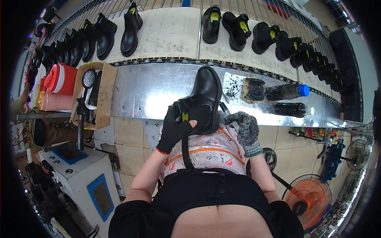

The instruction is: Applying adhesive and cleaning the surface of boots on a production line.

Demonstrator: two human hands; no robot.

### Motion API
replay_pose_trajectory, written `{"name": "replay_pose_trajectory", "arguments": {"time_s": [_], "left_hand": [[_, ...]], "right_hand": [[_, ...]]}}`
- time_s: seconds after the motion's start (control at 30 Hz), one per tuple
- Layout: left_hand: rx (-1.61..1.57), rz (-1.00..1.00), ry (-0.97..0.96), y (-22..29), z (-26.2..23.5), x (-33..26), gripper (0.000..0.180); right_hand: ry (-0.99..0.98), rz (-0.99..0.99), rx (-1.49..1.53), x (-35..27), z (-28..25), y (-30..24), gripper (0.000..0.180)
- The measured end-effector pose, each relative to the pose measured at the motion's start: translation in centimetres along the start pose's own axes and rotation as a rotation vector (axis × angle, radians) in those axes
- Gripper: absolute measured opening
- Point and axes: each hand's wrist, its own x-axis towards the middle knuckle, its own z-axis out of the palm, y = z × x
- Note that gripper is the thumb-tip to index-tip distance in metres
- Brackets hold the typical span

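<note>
A black leather ankle boot [205,89] lies tilted across the near edge of the metal bench, its toe pointing away from me. My left hand [174,129], in a black glove with the thumb tip bare, grips the boot near its collar, where a yellow-green patch shows. To the right of the sole, my right hand [243,129], in a grey knitted glove, is closed around a slim tool like a small brush [224,107]. The dark end of that tool is close to the sole's edge; whether it touches cannot be made out.
On the metal bench [149,89] sit a black-stained sponge block [253,90], a blue-capped bottle [287,92] and a white-capped bottle [293,109] of dark liquid. A cardboard box [105,97] holds a hairbrush [89,79]. Beyond, a conveyor [168,33] carries several black boots [131,31].
</note>
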Motion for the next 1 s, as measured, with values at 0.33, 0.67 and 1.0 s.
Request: {"name": "replay_pose_trajectory", "arguments": {"time_s": [0.33,0.67,1.0], "left_hand": [[-0.391,-0.192,-0.065,0.1,2.0,-0.5,0.063],[-0.551,-0.348,-0.046,0.2,2.9,-0.2,0.055],[-0.831,-0.538,-0.025,3.2,3.1,1.0,0.032]], "right_hand": [[-0.067,-0.037,-0.083,-1.3,-1.3,0.2,0.017],[-0.185,-0.053,-0.086,-3.0,-4.9,-3.7,0.018],[-0.071,-0.233,-0.206,-4.6,-5.5,-4.5,0.045]]}}
